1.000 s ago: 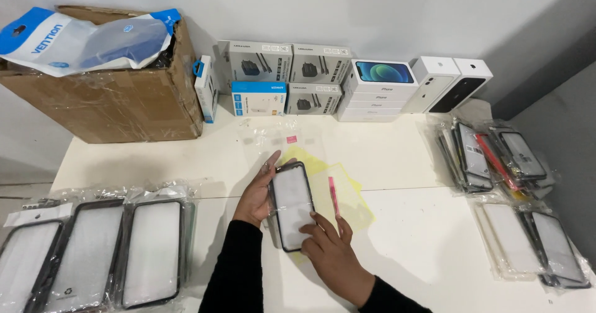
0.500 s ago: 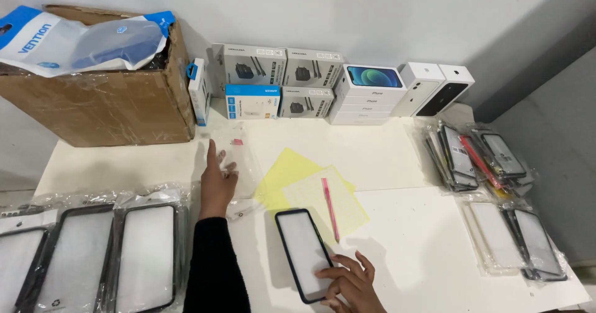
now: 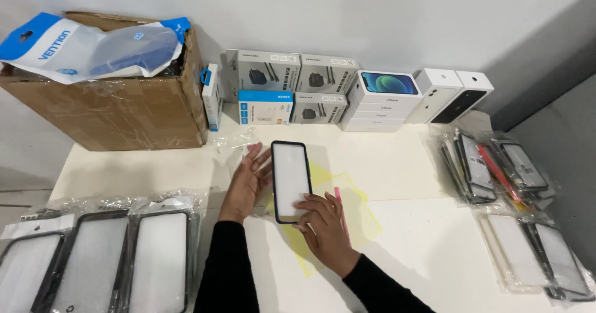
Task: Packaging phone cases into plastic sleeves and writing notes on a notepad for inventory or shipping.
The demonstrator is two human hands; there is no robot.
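- Our right hand (image 3: 326,229) pinches the black-rimmed phone case (image 3: 290,173) at its near end, over the yellow sheets (image 3: 357,210).
- Our left hand (image 3: 247,179) lies open on a clear plastic sleeve (image 3: 234,144), just beside it.

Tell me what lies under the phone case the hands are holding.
Under the phone case lie yellow sheets on the white table, with a pink pen beside it. The right hand grips its lower end; the left hand rests alongside. Anything directly beneath the case is hidden.
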